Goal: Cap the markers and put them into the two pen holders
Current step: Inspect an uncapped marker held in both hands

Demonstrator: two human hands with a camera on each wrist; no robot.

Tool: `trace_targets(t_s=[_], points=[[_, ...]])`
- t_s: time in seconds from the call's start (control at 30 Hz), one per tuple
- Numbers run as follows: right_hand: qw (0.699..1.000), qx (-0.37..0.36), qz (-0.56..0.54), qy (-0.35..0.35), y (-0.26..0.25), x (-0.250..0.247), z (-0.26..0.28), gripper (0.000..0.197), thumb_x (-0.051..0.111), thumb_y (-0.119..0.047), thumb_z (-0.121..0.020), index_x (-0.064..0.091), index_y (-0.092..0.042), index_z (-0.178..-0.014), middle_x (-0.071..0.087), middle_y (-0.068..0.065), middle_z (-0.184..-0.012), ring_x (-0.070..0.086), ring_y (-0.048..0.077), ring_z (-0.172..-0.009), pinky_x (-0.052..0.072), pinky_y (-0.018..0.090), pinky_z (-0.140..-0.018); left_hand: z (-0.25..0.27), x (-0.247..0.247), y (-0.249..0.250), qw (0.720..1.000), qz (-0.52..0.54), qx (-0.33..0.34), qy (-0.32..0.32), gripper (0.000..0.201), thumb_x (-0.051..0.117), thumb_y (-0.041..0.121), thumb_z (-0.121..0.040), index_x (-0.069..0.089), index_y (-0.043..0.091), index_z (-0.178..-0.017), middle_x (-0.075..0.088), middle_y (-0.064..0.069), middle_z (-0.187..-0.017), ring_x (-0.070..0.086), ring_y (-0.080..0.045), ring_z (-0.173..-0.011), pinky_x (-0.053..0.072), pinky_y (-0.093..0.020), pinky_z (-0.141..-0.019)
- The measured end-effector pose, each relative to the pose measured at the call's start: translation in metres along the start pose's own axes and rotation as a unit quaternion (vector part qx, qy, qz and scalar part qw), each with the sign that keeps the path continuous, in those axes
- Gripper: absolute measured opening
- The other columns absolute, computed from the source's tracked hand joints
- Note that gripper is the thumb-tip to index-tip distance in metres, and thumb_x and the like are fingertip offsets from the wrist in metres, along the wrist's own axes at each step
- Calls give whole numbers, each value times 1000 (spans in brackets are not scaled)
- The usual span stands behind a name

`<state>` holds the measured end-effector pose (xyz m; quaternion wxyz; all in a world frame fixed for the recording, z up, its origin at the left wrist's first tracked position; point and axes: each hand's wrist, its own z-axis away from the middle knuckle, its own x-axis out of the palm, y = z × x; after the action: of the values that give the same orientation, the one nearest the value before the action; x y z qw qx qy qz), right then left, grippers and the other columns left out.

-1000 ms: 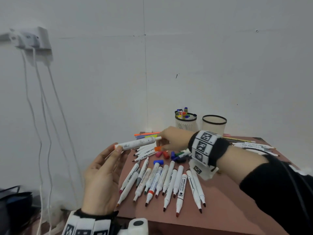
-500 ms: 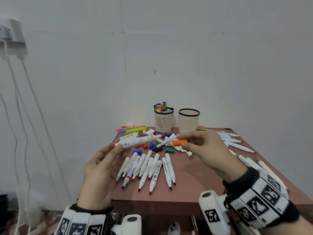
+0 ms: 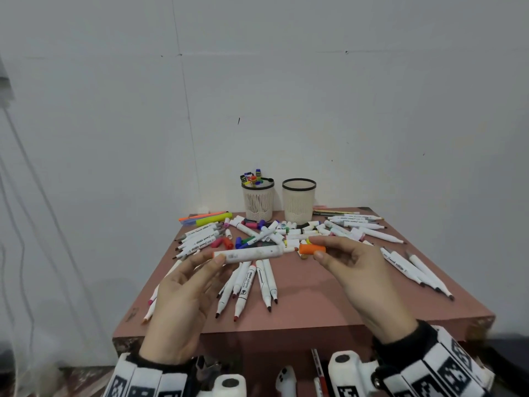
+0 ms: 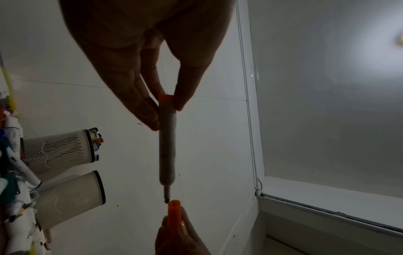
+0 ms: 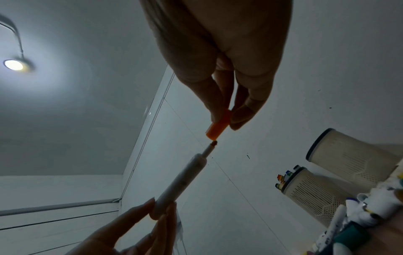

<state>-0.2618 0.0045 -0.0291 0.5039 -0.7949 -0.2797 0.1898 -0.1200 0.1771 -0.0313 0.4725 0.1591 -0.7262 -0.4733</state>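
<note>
- marker (image 3: pixel 253 253) held level above worktop (image 3: pixel 315 299), left hand (image 3: pixel 183 293) pinching its rear end
- right hand (image 3: pixel 360 270) pinching orange cap (image 3: pixel 312 249), cap mouth just at the nib, not seated
- two pen holders (image 3: pixel 299 200) at worktop's far edge

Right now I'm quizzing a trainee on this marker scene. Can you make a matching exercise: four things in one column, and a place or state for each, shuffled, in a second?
Things
1. orange cap
2. white marker
3. left holder
4. right holder

Places or states
A. stands on the table with capped markers sticking out of its top
B. pinched by the right hand, just off the marker's tip
C. stands on the table, nothing showing above its rim
D. held level by the left hand, tip bare

Pairs: 1-B, 2-D, 3-A, 4-C
</note>
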Motion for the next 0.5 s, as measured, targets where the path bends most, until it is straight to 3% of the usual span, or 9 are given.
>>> trace_targets(t_s=[0.13, 0.23, 0.33, 0.5], points=[[1000, -12, -18, -8, 0, 1, 3, 25, 64, 6, -83, 72, -15, -95, 73, 1, -95, 66, 2, -90, 46, 7, -75, 1, -2, 0, 1000, -11, 0, 5, 45, 75, 19, -60, 64, 4, -101, 72, -15, -101, 70, -24, -95, 57, -23, -71], [1000, -20, -17, -6, 2, 2, 4, 26, 63, 9, -83, 72, -12, -94, 72, 4, -96, 66, 1, -87, 45, 7, -74, 2, -1, -1, 1000, -12, -1, -6, 35, 69, 13, -69, 63, 3, -101, 72, -15, -101, 70, -23, -94, 57, -22, -73], [1000, -19, -13, -1, 5, 2, 4, 26, 63, 9, -83, 71, -14, -93, 72, 5, -96, 65, 1, -85, 46, 8, -74, 3, -1, -2, 1000, -13, 0, -13, 40, 70, 14, -66, 62, 1, -103, 72, -15, -98, 71, -22, -92, 56, -20, -70], [1000, -21, 1, 6, 9, 2, 4, 27, 63, 9, -83, 71, -16, -92, 71, 3, -97, 64, -1, -84, 46, 8, -74, 5, 0, -4, 1000, -11, 1, -20, 26, 64, 8, -71, 62, 2, -97, 72, -17, -97, 71, -23, -91, 57, -20, -71]])
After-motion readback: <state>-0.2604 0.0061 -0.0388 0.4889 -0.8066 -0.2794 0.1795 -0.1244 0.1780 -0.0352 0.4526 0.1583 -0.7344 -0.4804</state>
